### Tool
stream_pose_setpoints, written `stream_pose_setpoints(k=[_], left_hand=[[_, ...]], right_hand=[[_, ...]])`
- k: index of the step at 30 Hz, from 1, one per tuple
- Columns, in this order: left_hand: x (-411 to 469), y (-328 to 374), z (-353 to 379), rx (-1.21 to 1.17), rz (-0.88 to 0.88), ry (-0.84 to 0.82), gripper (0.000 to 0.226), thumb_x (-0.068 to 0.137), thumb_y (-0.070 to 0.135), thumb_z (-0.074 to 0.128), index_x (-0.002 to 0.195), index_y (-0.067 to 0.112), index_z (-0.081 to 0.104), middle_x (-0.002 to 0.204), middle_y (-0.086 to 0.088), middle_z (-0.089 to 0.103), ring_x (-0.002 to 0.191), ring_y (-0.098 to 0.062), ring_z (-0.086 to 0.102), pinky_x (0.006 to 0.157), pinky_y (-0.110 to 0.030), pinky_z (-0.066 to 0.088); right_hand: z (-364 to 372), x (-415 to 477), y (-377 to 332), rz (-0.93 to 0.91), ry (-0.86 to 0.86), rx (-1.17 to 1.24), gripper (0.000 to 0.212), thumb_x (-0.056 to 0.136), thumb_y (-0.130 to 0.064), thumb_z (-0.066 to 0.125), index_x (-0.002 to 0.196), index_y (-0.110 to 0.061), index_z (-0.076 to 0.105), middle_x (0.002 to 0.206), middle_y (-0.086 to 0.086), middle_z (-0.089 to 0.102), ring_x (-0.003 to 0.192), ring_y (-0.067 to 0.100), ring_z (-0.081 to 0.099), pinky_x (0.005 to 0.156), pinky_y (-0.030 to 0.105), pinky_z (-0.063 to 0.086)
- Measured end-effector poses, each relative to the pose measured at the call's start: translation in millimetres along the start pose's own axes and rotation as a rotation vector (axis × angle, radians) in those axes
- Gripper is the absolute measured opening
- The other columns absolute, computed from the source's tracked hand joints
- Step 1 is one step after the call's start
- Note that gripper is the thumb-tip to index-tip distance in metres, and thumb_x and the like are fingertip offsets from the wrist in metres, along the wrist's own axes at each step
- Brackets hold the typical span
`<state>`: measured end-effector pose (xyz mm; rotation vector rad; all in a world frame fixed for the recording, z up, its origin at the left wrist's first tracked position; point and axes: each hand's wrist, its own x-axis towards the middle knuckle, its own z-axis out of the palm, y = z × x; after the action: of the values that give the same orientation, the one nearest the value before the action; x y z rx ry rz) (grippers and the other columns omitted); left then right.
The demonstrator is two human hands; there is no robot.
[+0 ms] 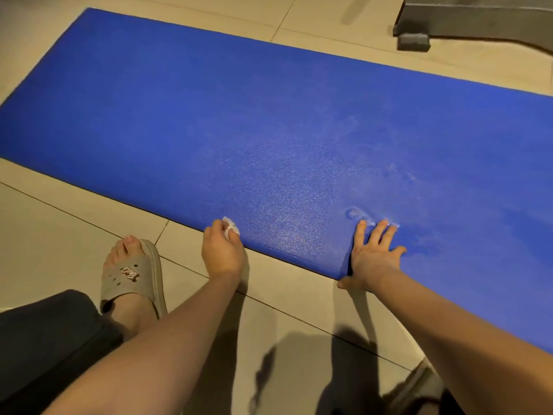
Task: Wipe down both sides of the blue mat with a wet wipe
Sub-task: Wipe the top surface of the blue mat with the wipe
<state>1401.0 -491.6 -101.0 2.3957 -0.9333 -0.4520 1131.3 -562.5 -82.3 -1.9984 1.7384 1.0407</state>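
Note:
The blue mat (pixel 239 115) lies flat on the tiled floor and runs from the far left to the near right. Its middle and right part shine with damp streaks. My left hand (pixel 223 253) sits at the mat's near edge and pinches a small crumpled white wet wipe (pixel 231 227) against the mat. My right hand (pixel 372 256) lies on the near edge further right, fingers straight and spread on the surface, thumb down at the edge on the floor side.
My left foot in a beige slipper (pixel 134 277) stands on the tiles just left of my left hand, with my dark-clothed knee (pixel 45 339) below it. A grey metal frame base (pixel 466 19) stands beyond the mat at the top right.

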Motion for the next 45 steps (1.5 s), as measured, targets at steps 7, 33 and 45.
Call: stream_pose_setpoints(k=[7, 33, 45], left_hand=[[-94, 46, 48, -0.08, 0.248, -0.219, 0.018, 0.089, 0.016, 0.064, 0.105, 0.011, 0.066, 0.103, -0.009, 0.059, 0.091, -0.028, 0.059, 0.084, -0.038, 0.048], [-161, 89, 81, -0.006, 0.43, -0.418, 0.01, 0.094, 0.011, 0.057, 0.1, 0.009, 0.064, 0.104, -0.011, 0.062, 0.093, -0.032, 0.061, 0.084, -0.042, 0.049], [-158, 100, 81, -0.063, 0.159, -0.262, 0.011, 0.095, 0.012, 0.058, 0.102, 0.01, 0.067, 0.104, -0.009, 0.064, 0.095, -0.027, 0.061, 0.086, -0.035, 0.047]], right_hand=[[-1, 1, -3, 0.012, -0.01, 0.008, 0.158, 0.059, -0.082, 0.074, 0.151, -0.005, -0.029, 0.157, 0.036, -0.018, 0.146, 0.057, -0.011, 0.109, 0.069, 0.028], [46, -26, 143, 0.211, -0.052, 0.406, 0.158, 0.051, -0.087, 0.074, 0.156, -0.019, -0.022, 0.164, 0.021, -0.018, 0.153, 0.039, -0.011, 0.118, 0.062, 0.019], [46, -20, 136, 0.192, -0.084, 0.341, 0.16, 0.054, -0.083, 0.076, 0.154, -0.008, -0.024, 0.161, 0.028, -0.019, 0.149, 0.05, -0.013, 0.116, 0.068, 0.018]])
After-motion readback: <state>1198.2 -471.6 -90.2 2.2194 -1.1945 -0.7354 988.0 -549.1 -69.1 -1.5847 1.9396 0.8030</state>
